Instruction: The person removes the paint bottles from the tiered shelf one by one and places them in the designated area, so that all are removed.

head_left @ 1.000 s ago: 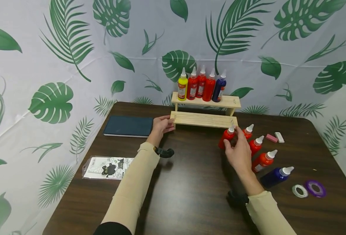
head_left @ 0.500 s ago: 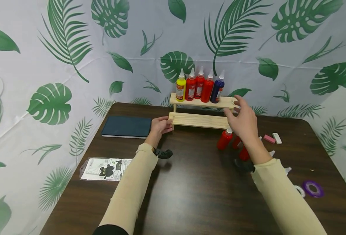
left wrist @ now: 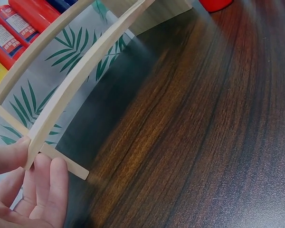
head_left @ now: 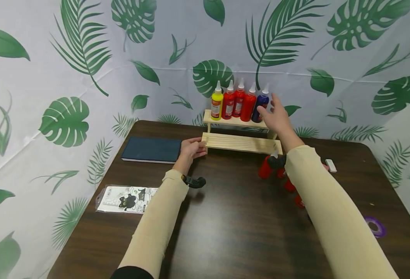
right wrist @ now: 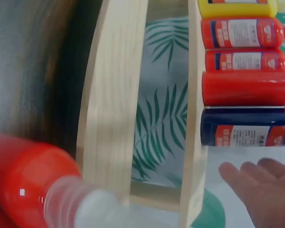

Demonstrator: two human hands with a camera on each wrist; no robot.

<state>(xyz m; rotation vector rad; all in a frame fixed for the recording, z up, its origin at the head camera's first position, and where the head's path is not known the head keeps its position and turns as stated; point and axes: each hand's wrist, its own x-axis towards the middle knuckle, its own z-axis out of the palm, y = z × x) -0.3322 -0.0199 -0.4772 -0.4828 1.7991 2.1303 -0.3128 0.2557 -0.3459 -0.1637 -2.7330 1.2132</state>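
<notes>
Currently the rack (head_left: 241, 143) is pale, straight-grained wood, two flat planks in steps, standing on the dark wood-grain table (head_left: 218, 217). Upright on its upper plank: a glossy yellow bottle (head_left: 217, 105), three red bottles (head_left: 248, 108) and a dark blue bottle (head_left: 260, 105), all cylindrical with tapered pale nozzles.

Edges: a long slot separates the planks (leaf-printed cloth (right wrist: 164, 118) shows through it). The upper plank runs on past the dark blue bottle to its right end, and the lower plank's surface lies exposed lengthwise. A front red bottle (head_left: 265, 168) stands on the table just before the rack's right end.

Fingers: the left hand (head_left: 191, 149) pinches the lower plank's left end, thumb above, fingers curled below. The right hand (head_left: 277, 118) is spread beside the dark blue bottle, a gap showing between fingers and bottle; thumb contact cannot be told.
</notes>
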